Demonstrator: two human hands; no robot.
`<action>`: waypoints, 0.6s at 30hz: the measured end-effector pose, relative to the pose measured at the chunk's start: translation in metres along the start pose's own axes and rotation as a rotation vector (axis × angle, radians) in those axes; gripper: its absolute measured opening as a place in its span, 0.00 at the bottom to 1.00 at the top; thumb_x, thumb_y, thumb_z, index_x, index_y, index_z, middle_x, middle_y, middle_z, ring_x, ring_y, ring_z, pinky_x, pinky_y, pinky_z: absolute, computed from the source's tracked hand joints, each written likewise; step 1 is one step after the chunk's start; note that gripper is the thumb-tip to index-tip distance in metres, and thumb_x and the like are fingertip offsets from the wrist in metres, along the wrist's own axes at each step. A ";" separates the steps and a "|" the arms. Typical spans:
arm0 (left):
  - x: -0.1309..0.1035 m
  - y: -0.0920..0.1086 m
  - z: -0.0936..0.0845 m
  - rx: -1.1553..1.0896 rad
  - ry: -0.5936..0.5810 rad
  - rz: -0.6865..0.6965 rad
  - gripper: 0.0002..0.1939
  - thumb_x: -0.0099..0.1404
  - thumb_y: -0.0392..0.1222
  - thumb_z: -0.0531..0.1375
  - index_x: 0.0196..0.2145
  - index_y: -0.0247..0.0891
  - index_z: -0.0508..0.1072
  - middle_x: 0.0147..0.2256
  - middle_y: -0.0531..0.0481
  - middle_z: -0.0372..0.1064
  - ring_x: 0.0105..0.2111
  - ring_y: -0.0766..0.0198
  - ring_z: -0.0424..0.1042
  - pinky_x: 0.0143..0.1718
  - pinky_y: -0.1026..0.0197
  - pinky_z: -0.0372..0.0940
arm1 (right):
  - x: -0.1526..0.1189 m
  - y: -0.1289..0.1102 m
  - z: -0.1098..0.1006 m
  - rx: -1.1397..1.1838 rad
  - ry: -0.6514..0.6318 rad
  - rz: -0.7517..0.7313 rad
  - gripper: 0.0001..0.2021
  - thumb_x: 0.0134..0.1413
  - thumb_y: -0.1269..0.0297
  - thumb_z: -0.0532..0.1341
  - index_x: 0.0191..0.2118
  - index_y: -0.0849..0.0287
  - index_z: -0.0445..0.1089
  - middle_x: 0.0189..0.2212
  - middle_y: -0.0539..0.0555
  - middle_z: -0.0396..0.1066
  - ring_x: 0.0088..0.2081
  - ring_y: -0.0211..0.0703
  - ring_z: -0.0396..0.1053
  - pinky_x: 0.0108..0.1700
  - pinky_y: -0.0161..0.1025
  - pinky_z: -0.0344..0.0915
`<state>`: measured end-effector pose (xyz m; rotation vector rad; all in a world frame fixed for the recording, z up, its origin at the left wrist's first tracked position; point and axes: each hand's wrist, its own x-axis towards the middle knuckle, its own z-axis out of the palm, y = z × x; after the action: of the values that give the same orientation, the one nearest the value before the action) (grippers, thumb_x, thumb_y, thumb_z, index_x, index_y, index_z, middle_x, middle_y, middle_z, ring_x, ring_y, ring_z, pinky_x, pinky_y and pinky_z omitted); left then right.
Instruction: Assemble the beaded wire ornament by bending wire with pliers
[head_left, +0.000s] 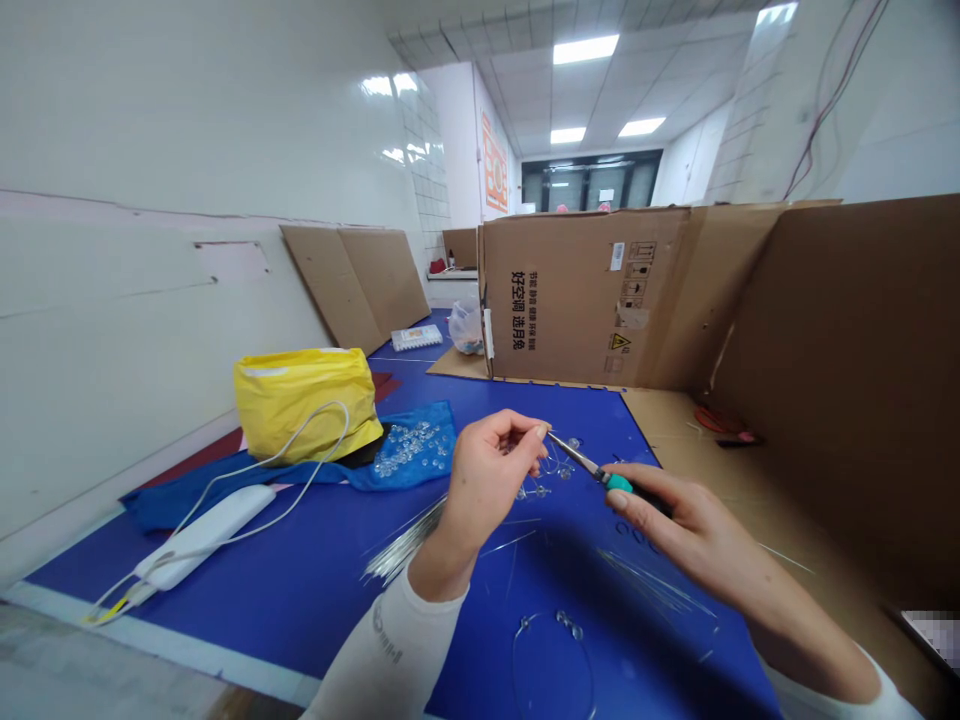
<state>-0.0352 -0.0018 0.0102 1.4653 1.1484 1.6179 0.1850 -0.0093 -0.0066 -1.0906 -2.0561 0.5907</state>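
From the head camera, both hands meet just above the blue counter [315,580]. The left hand [487,480] is closed, with its fingertips [534,433] pinched on a thin wire piece [551,465] with small clear beads on it. The wire is very fine, so I cannot tell just how it bends. The right hand [675,520] is closed around the green handle of small pliers [592,467].

The pliers are long and thin. They point up and to the left, from the right hand toward the left fingertips. The metal tip sits right at the pinch, touching or almost touching the wire piece. So the wire piece is between the two hands, closest to the left hand, and the tool comes at it from the right.

Under the hands lies a bundle of straight wires [405,545], a bit to the left. More thin wires [652,585] lie below the right hand. A bent wire loop with beads [555,650] lies near the bottom edge, close to the person.

Farther left, a blue cloth holds a pile of clear beads [409,445]. A yellow bag [307,400] sits behind it, and a white box with a cable [202,535] lies near the wall. A cardboard box [585,295] stands at the back, well apart from the hands.
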 end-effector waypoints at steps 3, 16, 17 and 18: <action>-0.001 -0.001 0.000 0.021 -0.007 0.012 0.07 0.62 0.42 0.64 0.33 0.36 0.80 0.24 0.52 0.74 0.22 0.70 0.70 0.25 0.68 0.67 | 0.000 0.000 0.000 -0.021 0.003 -0.004 0.20 0.65 0.48 0.58 0.49 0.54 0.79 0.47 0.59 0.81 0.48 0.56 0.78 0.51 0.50 0.74; 0.002 -0.001 -0.001 0.051 -0.013 0.055 0.06 0.63 0.41 0.64 0.32 0.36 0.79 0.24 0.53 0.73 0.21 0.70 0.70 0.24 0.68 0.67 | -0.002 -0.003 0.001 -0.047 0.001 -0.023 0.18 0.66 0.51 0.56 0.47 0.54 0.79 0.44 0.57 0.82 0.43 0.51 0.79 0.46 0.43 0.73; 0.002 0.000 -0.001 0.047 -0.016 0.054 0.06 0.63 0.41 0.64 0.31 0.36 0.79 0.24 0.53 0.73 0.21 0.70 0.70 0.24 0.68 0.66 | -0.002 -0.004 0.001 -0.044 -0.008 -0.023 0.18 0.66 0.51 0.56 0.46 0.55 0.79 0.43 0.56 0.82 0.41 0.50 0.79 0.45 0.42 0.72; 0.001 0.000 -0.001 0.045 -0.017 0.052 0.06 0.63 0.41 0.64 0.30 0.36 0.78 0.24 0.53 0.73 0.21 0.70 0.69 0.24 0.68 0.66 | -0.002 -0.004 0.000 -0.039 -0.022 -0.020 0.18 0.67 0.51 0.55 0.45 0.55 0.79 0.41 0.56 0.82 0.39 0.49 0.78 0.43 0.41 0.72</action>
<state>-0.0365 -0.0008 0.0108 1.5468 1.1526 1.6207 0.1837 -0.0135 -0.0048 -1.0889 -2.1031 0.5563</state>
